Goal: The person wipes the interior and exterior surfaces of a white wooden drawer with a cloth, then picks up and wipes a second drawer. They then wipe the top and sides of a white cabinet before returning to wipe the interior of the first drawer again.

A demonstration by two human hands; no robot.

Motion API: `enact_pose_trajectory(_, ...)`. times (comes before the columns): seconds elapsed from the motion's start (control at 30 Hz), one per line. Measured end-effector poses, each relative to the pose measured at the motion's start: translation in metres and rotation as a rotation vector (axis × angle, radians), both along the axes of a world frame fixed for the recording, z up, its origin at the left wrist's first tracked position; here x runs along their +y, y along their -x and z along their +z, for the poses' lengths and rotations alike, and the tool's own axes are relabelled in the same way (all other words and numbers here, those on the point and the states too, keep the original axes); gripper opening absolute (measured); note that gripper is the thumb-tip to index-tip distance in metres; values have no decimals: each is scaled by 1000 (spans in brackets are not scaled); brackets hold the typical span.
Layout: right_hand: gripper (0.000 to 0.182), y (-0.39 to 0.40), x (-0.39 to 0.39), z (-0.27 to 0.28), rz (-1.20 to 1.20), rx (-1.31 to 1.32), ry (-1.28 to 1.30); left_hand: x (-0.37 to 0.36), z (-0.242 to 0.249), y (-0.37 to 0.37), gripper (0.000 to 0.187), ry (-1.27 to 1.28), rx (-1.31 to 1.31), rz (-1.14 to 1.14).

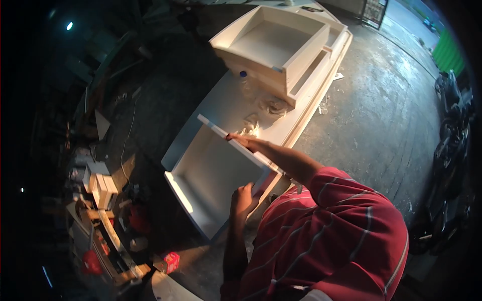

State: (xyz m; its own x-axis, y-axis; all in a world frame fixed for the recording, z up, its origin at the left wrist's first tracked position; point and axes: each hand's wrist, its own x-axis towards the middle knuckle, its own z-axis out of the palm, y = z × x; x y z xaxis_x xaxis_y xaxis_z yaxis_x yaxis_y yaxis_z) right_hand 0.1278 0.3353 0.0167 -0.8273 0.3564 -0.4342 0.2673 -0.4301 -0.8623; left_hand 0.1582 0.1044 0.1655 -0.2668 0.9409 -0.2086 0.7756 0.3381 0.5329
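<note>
A white, open-topped drawer box (193, 193) lies tilted across the near end of a long white panel. My left hand (242, 199) is closed on its near wall, with the thumb up and the other fingers mostly hidden. On the top edge of the opposite wall lies my right hand (243, 141), its fingers curled together over that edge. Whether something small is under those fingers, I cannot make out. Just beyond my right hand is a crumpled, pale cloth-like heap (251, 125).
A second white drawer box (273, 37) stands on another box at the far end of the long panel (211, 113). A round blue thing (243, 74) sits before it. Wooden offcuts (103, 190) are piled at left. Dark bags (447, 145) line the right side of the concrete floor (371, 115).
</note>
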Motion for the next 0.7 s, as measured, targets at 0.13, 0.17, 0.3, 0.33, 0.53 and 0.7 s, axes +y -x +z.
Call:
enact_pose_trajectory(0.13, 44, -8, 2, 25, 128, 103, 27, -2, -9, -6, 36, 84, -26, 9)
enact_pose_trajectory(0.17, 46, -12, -1, 38, 114, 101, 11, -4, -14, -6, 36, 93, -35, 51)
enact_pose_trajectory(0.3, 53, -14, -5, 49, 65, 29, 64, -9, -25, -7, 32, -55, -95, 57)
enact_pose_trajectory(0.33, 53, -14, -5, 45, 46, 49, 43, -10, -26, -8, 31, -20, -113, 44)
enact_pose_trajectory(0.53, 62, -17, 0, 26, 107, 51, 34, -17, -38, -11, 29, -103, -158, 42)
enact_pose_trajectory(0.7, 62, -17, 5, 18, 126, 18, 75, -21, -48, -4, 35, -90, -254, 36)
